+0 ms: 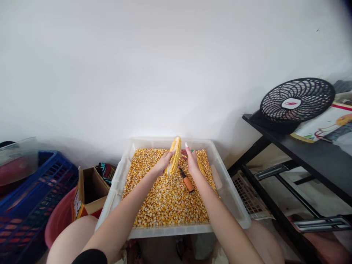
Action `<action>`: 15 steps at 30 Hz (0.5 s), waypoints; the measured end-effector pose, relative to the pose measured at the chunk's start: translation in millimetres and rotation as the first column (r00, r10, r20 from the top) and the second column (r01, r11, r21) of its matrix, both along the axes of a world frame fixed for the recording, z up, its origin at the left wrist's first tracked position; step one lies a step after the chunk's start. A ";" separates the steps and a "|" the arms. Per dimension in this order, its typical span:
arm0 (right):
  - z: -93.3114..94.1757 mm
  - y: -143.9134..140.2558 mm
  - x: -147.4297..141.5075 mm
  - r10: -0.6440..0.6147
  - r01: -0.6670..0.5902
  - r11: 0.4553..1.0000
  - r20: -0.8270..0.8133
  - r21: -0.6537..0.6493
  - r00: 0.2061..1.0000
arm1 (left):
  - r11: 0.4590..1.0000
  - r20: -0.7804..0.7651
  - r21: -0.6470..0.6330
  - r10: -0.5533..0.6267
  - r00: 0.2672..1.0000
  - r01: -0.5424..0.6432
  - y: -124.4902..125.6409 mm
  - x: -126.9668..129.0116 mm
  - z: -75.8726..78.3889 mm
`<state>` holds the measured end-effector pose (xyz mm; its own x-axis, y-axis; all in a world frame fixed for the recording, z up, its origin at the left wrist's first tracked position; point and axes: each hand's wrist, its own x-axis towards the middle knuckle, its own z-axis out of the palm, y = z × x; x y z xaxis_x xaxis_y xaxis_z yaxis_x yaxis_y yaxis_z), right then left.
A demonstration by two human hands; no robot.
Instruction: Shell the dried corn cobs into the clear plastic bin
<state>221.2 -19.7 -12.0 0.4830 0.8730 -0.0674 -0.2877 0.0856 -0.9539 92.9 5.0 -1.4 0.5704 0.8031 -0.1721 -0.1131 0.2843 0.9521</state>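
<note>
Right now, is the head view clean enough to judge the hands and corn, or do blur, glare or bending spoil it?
Head view: light is even and soft, no glare. The corn cob and both hands, left and right, are sharp but small. The wide lens bends the edges, so the fan and blue crate look stretched and slightly soft.

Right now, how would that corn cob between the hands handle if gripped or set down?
The corn cob looks stiff, standing upright between both hands. Its round shape would probably roll, though the loose kernels below would likely stop it.
</note>
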 end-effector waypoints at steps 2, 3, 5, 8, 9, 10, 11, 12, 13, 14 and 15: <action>0.9 1.7 3.5 0.022 -0.016 0.998 -0.097 0.067 0.995 | 0.992 -0.043 0.083 -0.092 0.995 0.095 -7.2 3.9 -2.7; -0.2 2.4 4.6 0.030 -0.019 0.996 -0.127 0.085 0.991 | 0.986 -0.062 0.116 -0.110 0.992 0.117 -10.6 6.6 -6.2; -5.0 3.6 6.1 0.003 0.009 0.997 -0.175 0.070 0.985 | 0.979 -0.102 0.138 -0.135 0.986 0.149 -16.1 12.4 -16.1; -15.3 5.3 7.7 -0.075 0.083 0.996 -0.261 0.019 0.962 | 0.978 -0.134 0.115 -0.160 0.978 0.175 -20.2 18.3 -30.4; -18.5 5.9 8.0 -0.084 0.089 0.996 -0.283 0.007 0.956 | 0.978 -0.136 0.115 -0.156 0.978 0.172 -20.7 19.1 -33.5; -21.3 6.6 8.2 -0.090 0.094 0.996 -0.299 0.000 0.950 | 0.979 -0.139 0.119 -0.147 0.979 0.164 -21.1 19.4 -35.6; -23.6 7.3 8.2 -0.093 0.097 0.995 -0.311 -0.003 0.946 | 0.981 -0.144 0.124 -0.134 0.980 0.152 -21.5 19.4 -36.5; -25.5 8.1 8.2 -0.096 0.099 0.995 -0.319 -0.006 0.943 | 0.983 -0.148 0.121 -0.121 0.982 0.139 -22.0 19.3 -36.6; -26.9 9.0 8.4 -0.106 0.109 0.994 -0.324 -0.010 0.940 | 0.985 -0.157 0.113 -0.111 0.981 0.129 -22.5 19.3 -35.8; -28.1 9.8 8.7 -0.125 0.128 0.992 -0.325 -0.014 0.937 | 0.986 -0.173 0.109 -0.102 0.980 0.122 -23.0 19.5 -34.7; -29.0 10.6 9.2 -0.149 0.152 0.988 -0.314 -0.015 0.938 | 0.986 -0.201 0.121 -0.093 0.975 0.119 -23.5 19.9 -33.4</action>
